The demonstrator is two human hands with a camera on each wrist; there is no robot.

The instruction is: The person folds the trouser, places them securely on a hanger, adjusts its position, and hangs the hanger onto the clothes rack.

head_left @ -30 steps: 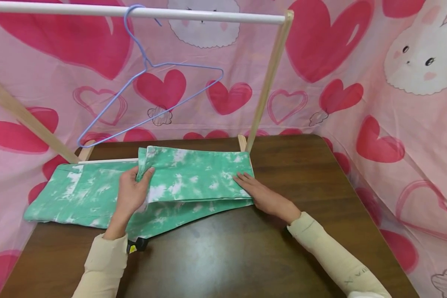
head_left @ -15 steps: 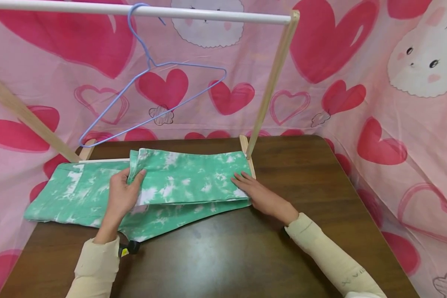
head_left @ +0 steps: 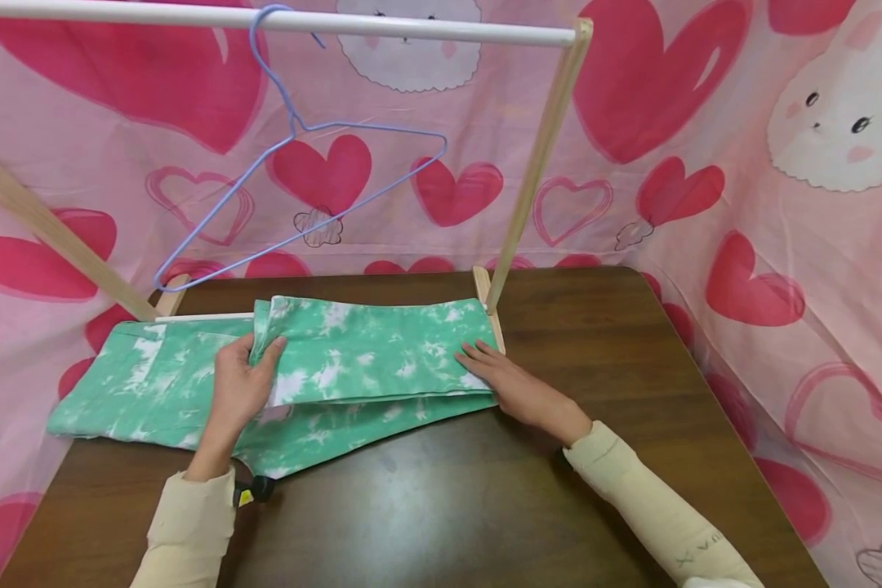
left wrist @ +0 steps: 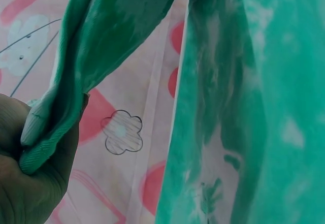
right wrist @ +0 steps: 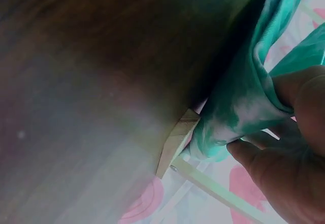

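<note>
Green and white tie-dyed trousers [head_left: 382, 351] lie on the table, the right-hand part doubled back over to the left. My left hand [head_left: 241, 382] pinches the end of the upper layer between thumb and fingers; the left wrist view shows that cloth edge [left wrist: 48, 132] bunched in the grip, raised apart from the layer beside it. At the right fold, my right hand [head_left: 514, 385] has its fingers spread on top. In the right wrist view the folded edge [right wrist: 261, 82] passes between my thumb and fingers.
A rack with a white bar [head_left: 426, 31] and wooden posts [head_left: 540, 163] stands behind the trousers. From the bar hangs a blue wire hanger [head_left: 371, 200]. Brown tabletop [head_left: 412, 506] extends in front and to the right. Pink heart-patterned cloth [head_left: 654, 229] encloses the back and sides.
My left hand has drawn the held end of the trousers a little to the left and nearer me. The right hand keeps its place at the fold, shifting only slightly.
</note>
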